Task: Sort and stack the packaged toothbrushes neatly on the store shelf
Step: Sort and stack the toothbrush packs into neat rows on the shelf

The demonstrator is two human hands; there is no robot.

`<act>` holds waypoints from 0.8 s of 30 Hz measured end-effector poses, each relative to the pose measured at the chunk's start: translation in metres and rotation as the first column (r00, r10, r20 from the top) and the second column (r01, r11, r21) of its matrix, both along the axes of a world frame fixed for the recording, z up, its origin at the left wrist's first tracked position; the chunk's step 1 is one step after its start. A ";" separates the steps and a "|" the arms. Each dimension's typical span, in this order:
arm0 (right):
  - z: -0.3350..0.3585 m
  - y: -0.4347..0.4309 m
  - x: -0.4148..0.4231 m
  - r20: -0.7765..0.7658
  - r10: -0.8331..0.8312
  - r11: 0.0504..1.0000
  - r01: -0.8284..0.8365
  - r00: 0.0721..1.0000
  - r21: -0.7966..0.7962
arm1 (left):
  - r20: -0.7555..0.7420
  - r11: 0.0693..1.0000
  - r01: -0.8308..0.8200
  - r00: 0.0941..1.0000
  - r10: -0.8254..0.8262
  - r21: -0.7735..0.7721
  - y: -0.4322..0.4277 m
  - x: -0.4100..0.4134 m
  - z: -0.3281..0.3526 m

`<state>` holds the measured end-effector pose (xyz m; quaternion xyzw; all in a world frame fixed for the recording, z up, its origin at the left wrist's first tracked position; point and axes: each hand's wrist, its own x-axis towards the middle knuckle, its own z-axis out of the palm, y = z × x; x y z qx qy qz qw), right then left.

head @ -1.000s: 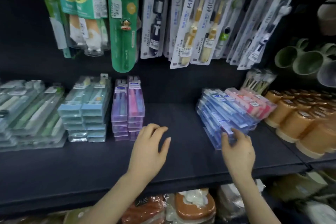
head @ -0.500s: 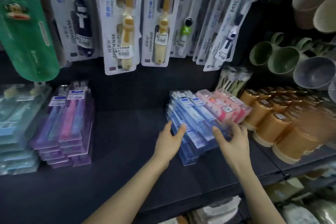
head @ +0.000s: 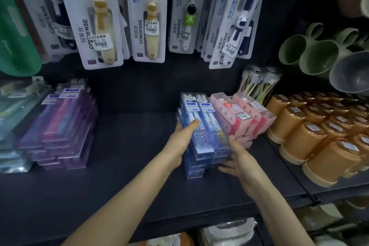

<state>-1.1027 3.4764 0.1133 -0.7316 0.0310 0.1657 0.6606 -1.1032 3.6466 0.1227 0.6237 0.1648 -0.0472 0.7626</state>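
Observation:
A stack of blue packaged toothbrushes [head: 203, 126] stands on the dark shelf [head: 129, 156], right of centre. My left hand [head: 182, 140] grips its left side, thumb lying on the top pack. My right hand [head: 237, 158] holds the front right corner, thumb up against the stack's side and fingers at its base. Pink toothbrush packs [head: 239, 116] lean against the blue stack's right side. A purple and pink stack [head: 60, 126] sits at the left, with pale green packs [head: 14, 110] beyond it.
Kids' toothbrush cards [head: 147, 16] hang above the shelf. Orange cups [head: 319, 136] fill the right of the shelf, with green mugs [head: 311, 54] above them. A clear holder of brushes [head: 257, 84] stands behind the pink packs. Dark shelf surface lies between the two stacks.
My left hand moved right from the open shelf onto the blue stack's left side. My right hand closed round the front right corner. The fanned blue packs now sit squarer. The view moved closer.

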 end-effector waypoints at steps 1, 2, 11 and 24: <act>0.000 -0.001 0.001 0.006 0.025 1.000 -0.025 1.000 0.001 | -0.007 1.000 0.002 1.000 -0.002 -0.003 0.000 -0.001 -0.001; 0.001 0.000 0.003 -0.002 0.035 0.999 -0.035 0.999 0.015 | -0.015 1.000 0.007 1.000 -0.007 -0.006 -0.002 -0.004 -0.001; 0.012 0.026 -0.003 -0.071 0.082 0.967 -0.063 0.994 0.245 | 0.023 0.989 -0.033 0.999 0.037 -0.141 -0.007 -0.017 0.002; 0.013 0.138 -0.028 -0.080 0.353 0.898 -0.314 0.932 0.309 | 0.057 0.947 -0.198 0.974 0.219 -0.252 0.098 -0.068 0.008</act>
